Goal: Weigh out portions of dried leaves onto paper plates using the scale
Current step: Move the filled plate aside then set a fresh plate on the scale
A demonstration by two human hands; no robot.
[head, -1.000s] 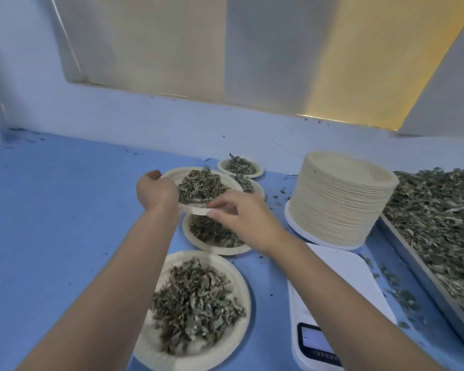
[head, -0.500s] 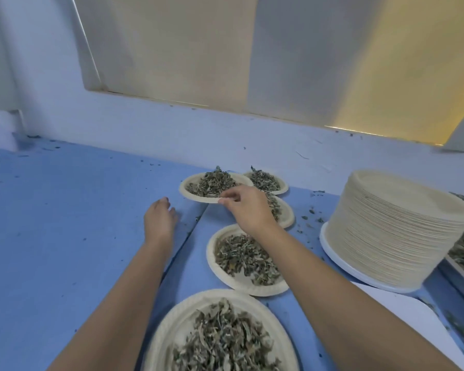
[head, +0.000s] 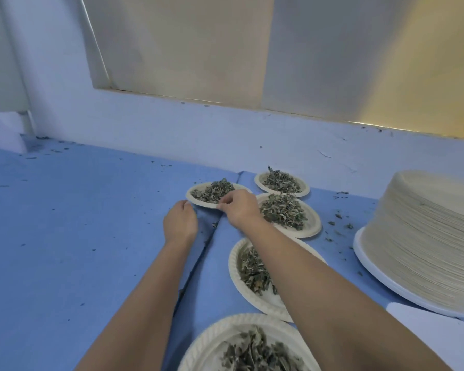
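A paper plate (head: pixel 196 197) heaped with dried leaves (head: pixel 212 190) lies on the blue table at the far middle. My right hand (head: pixel 240 207) pinches its near rim. My left hand (head: pixel 180 222) rests on the table just left of and below the plate, fingers curled, holding nothing; whether it touches the rim I cannot tell. Several more filled plates lie to the right and nearer: one (head: pixel 304 186) by the wall, one (head: pixel 312 218) beside my right hand, one (head: pixel 236 271) under my right forearm, one (head: pixel 214 336) at the bottom edge.
A tall stack of empty paper plates (head: pixel 423 245) stands at the right on a white base. A white corner of the scale (head: pixel 434 333) shows at the lower right. Leaf crumbs (head: pixel 338 223) are scattered on the blue cloth. A wall (head: pixel 225 135) bounds the table's far side.
The plate went from held up in both hands to lying on the table. My left hand let go of it and dropped beside it. The view tilted up and left.
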